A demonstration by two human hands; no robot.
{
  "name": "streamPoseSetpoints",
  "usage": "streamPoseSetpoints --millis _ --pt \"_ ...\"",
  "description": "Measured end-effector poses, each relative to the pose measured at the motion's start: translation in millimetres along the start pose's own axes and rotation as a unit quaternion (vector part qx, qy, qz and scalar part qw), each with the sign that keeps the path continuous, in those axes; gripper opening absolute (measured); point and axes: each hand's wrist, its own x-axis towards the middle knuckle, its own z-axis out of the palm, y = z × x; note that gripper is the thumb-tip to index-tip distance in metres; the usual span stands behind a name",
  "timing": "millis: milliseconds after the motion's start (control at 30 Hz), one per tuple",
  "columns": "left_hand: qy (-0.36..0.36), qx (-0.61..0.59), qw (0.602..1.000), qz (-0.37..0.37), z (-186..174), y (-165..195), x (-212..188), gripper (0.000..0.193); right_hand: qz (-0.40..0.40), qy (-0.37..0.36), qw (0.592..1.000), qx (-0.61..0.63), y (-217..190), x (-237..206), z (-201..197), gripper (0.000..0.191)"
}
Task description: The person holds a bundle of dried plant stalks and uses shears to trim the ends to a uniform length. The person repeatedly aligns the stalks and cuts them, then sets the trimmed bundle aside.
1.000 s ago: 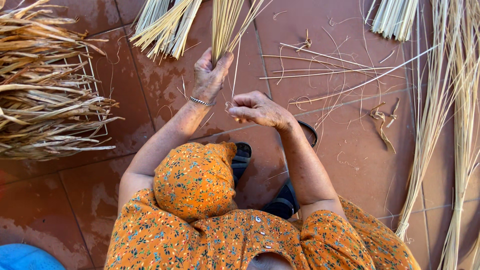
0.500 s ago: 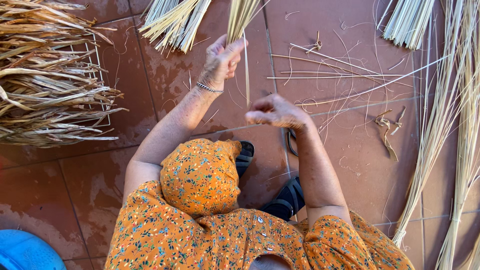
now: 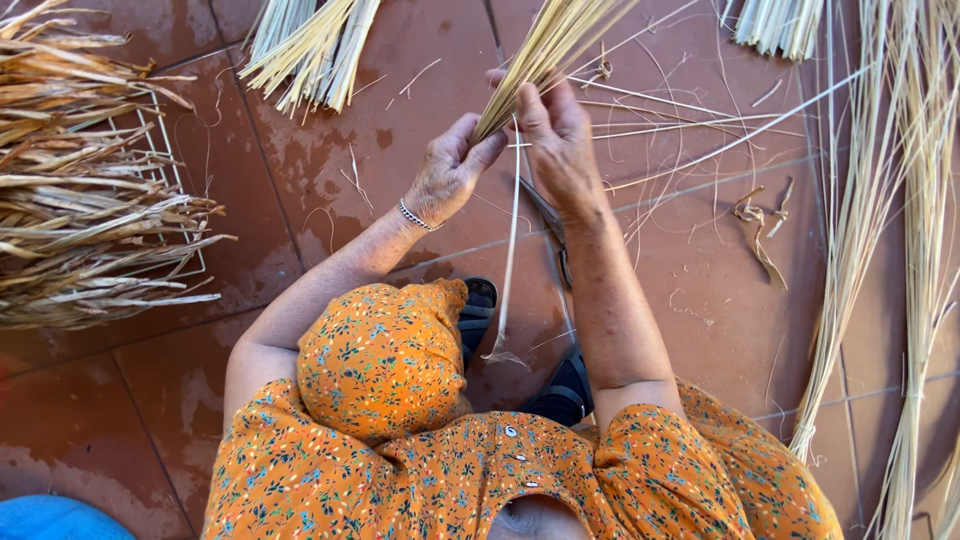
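My left hand (image 3: 450,172), with a thin bracelet at the wrist, grips the lower end of a bundle of pale straw strips (image 3: 555,40) that slants up to the top edge. My right hand (image 3: 555,140) is closed on the same bundle just beside it, fingers pinching the strips. One long loose strand (image 3: 510,250) hangs from the bundle down to my orange flowered dress (image 3: 380,360). My feet in black sandals (image 3: 565,392) rest on the red tiled floor (image 3: 330,190) below the hands.
A heap of dry brown leaves (image 3: 90,200) lies on a white wire rack at the left. Cut straw bundles (image 3: 310,50) lie at the top, long stalks (image 3: 880,250) along the right, curled scraps (image 3: 760,230) between. A blue object (image 3: 50,515) shows bottom left.
My right hand rose from in front of my knee to the bundle and closed on it beside the left hand. A single strand now hangs down from the bundle.
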Motion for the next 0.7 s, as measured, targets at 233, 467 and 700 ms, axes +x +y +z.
streamPoseSetpoints --millis 233,467,700 --pt "-0.183 0.103 0.978 -0.022 4 24 1 0.034 -0.008 0.044 0.995 0.092 8 -8 6 0.025" --pt "-0.263 -0.070 0.958 0.093 -38 80 54 0.050 0.075 -0.017 0.996 -0.053 -10 -11 -25 0.029" --pt "-0.143 -0.097 0.978 0.113 1 77 117 0.052 0.044 -0.084 0.995 -0.004 -9 -17 -21 0.034"
